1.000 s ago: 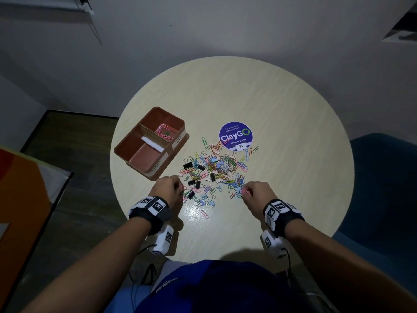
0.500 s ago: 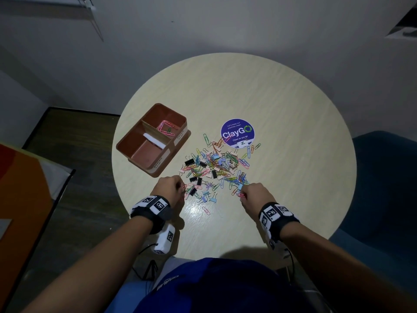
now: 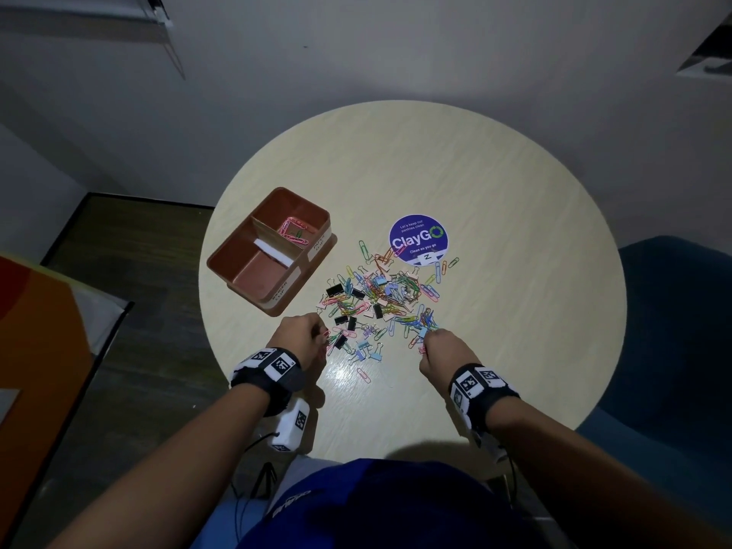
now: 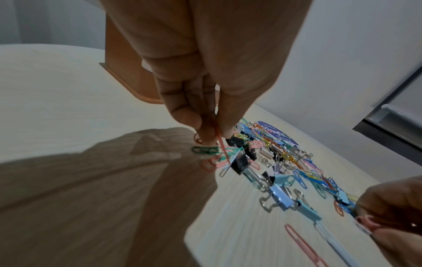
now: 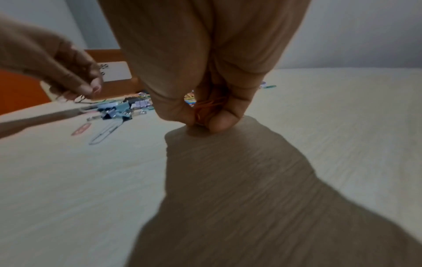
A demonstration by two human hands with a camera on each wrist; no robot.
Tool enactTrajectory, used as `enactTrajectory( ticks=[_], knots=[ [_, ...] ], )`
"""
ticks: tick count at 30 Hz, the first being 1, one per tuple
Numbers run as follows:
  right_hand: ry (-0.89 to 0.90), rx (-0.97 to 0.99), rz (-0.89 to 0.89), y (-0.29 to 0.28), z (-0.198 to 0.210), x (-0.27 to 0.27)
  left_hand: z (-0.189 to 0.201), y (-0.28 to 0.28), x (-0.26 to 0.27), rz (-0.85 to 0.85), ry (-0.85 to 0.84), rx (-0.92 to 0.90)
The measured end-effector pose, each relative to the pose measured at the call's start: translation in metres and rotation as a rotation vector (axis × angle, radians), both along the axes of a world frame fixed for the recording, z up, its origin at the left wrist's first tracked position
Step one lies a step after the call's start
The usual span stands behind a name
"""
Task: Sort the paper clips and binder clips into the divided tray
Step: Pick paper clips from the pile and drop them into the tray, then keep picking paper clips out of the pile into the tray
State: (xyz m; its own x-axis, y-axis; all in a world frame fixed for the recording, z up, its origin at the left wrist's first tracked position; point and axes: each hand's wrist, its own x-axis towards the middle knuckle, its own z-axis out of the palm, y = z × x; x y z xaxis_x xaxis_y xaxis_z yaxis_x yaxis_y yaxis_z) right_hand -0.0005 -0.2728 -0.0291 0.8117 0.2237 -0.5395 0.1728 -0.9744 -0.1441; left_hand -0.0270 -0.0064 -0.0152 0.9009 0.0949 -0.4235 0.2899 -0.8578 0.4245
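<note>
A heap of coloured paper clips and binder clips [image 3: 380, 299] lies mid-table. The brown divided tray [image 3: 237, 253] stands to its left; its far compartment holds a few pink paper clips [image 3: 295, 231], its near compartment shows none. My left hand [image 3: 313, 336] is at the heap's near-left edge and pinches a red paper clip [image 4: 220, 142] between thumb and fingers. My right hand [image 3: 429, 344] is at the heap's near-right edge, fingertips down on the table, pinching orange and pink paper clips [image 5: 205, 108].
A round purple sticker [image 3: 418, 240] lies beyond the heap. A lone pink paper clip [image 3: 363, 375] lies near the front between my hands. The round table's edge [image 3: 206, 311] curves just left of the tray. A blue chair [image 3: 673, 350] is at the right.
Both hands have stayed at the heap's near edge, the right hand shifting slightly inward toward the clips. The camera view has drifted a little.
</note>
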Motion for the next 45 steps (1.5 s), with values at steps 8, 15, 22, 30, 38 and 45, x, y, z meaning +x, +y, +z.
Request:
enactTrajectory(
  ticks=[8,15,22,30,38,45],
  knots=[
    [0.005,-0.047,0.038,0.008,0.01,0.002,0.017,0.004,0.002,0.062,-0.017,-0.072],
    [0.031,0.322,-0.261,0.043,0.054,0.046,0.063,0.017,0.042,0.139,-0.204,-0.113],
    [-0.074,0.44,-0.185,0.121,0.103,0.116,0.102,0.068,0.113,0.202,-0.296,-0.07],
    [-0.182,0.461,-0.178,0.196,0.13,0.166,0.115,0.088,0.161,0.097,-0.336,-0.024],
    [-0.17,0.479,-0.207,0.216,0.117,0.177,0.107,0.098,0.177,0.003,-0.289,-0.017],
    [-0.2,0.47,-0.266,0.175,0.104,0.162,0.1,0.102,0.167,0.041,-0.289,-0.02]
  ],
)
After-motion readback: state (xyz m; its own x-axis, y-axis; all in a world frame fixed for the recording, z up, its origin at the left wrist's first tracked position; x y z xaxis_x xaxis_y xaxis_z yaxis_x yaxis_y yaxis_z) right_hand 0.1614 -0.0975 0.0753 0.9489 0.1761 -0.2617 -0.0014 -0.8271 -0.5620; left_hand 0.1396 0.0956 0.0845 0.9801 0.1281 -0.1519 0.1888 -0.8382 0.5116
